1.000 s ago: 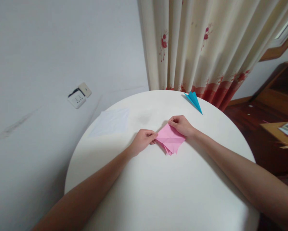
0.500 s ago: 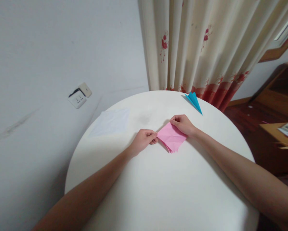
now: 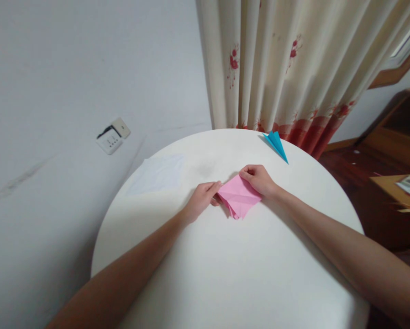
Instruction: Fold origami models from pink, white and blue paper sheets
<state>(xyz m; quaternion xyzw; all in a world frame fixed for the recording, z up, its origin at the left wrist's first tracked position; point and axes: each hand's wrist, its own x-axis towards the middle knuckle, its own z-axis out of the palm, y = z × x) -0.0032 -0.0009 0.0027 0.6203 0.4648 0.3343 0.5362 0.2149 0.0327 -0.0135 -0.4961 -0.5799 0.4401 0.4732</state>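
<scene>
A folded pink paper (image 3: pixel 238 197) with creases lies in the middle of a round white table (image 3: pixel 225 274). My left hand (image 3: pixel 201 199) pinches its left corner between thumb and fingers. My right hand (image 3: pixel 258 179) grips its upper right corner, fingers curled over the edge. The lower point of the pink paper rests free on the table between my hands.
A blue folded paper shape (image 3: pixel 276 143) lies at the table's far edge near a cream curtain with red flowers (image 3: pixel 287 64). A white sheet (image 3: pixel 159 174) lies at the far left. A wall socket (image 3: pixel 111 135) sits left; wooden furniture (image 3: pixel 390 151) stands right.
The pink paper and both hands have shifted slightly left, and the paper's left corner now sits further under my left fingers.
</scene>
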